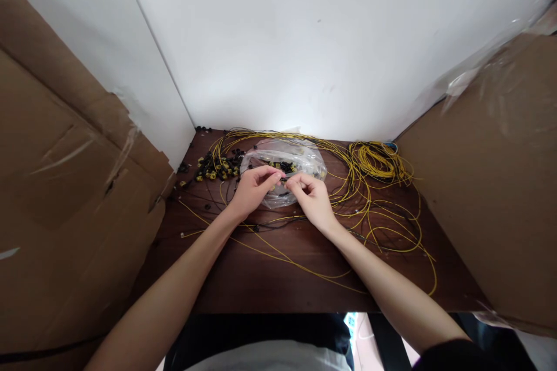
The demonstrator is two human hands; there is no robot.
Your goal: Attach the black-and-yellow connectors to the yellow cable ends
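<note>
Over the middle of the brown table, my left hand (pixel 256 186) and my right hand (pixel 310 194) meet fingertip to fingertip. Both hands are closed in a pinch around a small dark piece, mostly hidden by the fingers; its kind is too small to make out. Just behind and beneath them lies a clear plastic bag (pixel 304 156) with black and yellow connectors (pixel 282 167) in it. Left of the bag is a pile of similar black and yellow connectors (pixel 212 169). Thin yellow and black wires (pixel 287 258) run across the table under my forearms.
A coil of yellow wire (pixel 374 161) lies at the back right, with loose loops in front. Small black parts (pixel 185 168) are scattered at the back left. Cardboard walls (pixel 73 197) stand on both sides, and a white panel (pixel 287 46) closes off the back.
</note>
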